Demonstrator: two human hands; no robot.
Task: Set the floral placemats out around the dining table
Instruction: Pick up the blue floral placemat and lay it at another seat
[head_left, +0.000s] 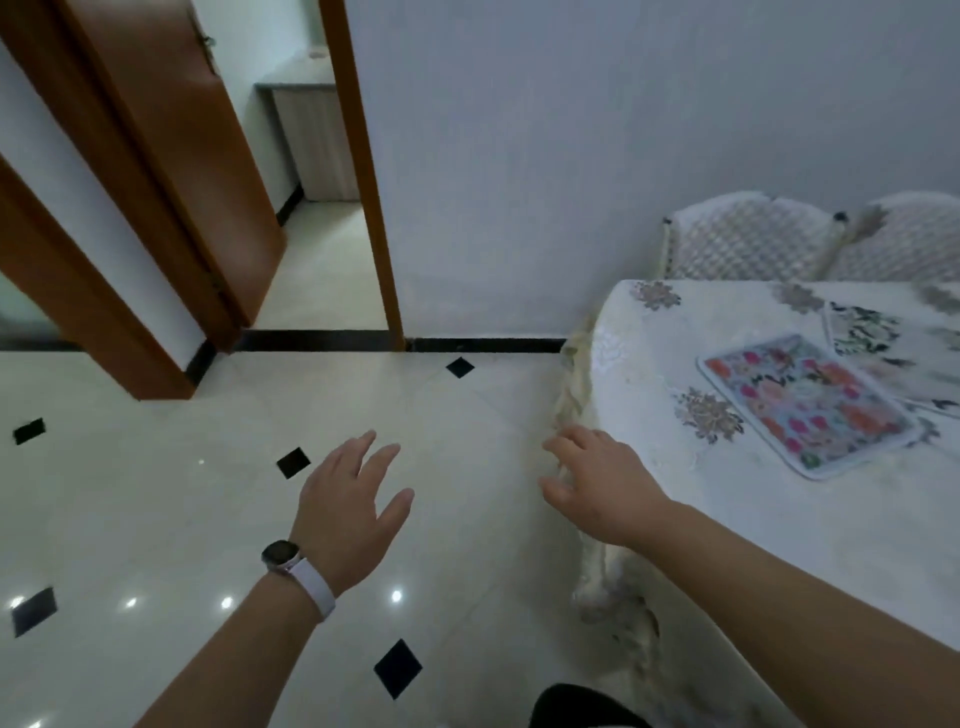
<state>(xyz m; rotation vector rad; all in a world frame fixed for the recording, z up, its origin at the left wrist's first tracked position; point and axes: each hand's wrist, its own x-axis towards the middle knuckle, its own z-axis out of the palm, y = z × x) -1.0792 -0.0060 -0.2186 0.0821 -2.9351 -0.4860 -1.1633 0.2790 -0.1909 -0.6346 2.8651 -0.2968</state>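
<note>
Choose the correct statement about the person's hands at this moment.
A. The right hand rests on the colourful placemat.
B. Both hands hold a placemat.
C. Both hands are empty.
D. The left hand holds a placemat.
C: the left hand and right hand are open and empty, while the colourful placemat lies on the table.

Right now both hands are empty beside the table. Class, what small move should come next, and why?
Probably reach the right hand across to the colourful placemat. It overlaps a paler placemat instead of sitting at its own place, and that hand is at the table edge, nearer than the left hand over the floor.
</note>
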